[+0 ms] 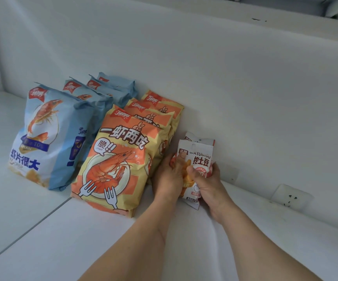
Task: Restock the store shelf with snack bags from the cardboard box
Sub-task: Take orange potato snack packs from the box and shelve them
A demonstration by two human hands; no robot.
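Head view looks down on a white shelf. Both hands hold a small white snack bag upright at the shelf's back wall. The left hand has its fingers wrapped round the bag's left edge, thumb on the front; the right hand has its fingers curled round the right edge, thumb pressed on the front. A second small bag stands just behind. Left of the fingers stands a row of orange shrimp bags, and beyond it a row of blue shrimp bags.
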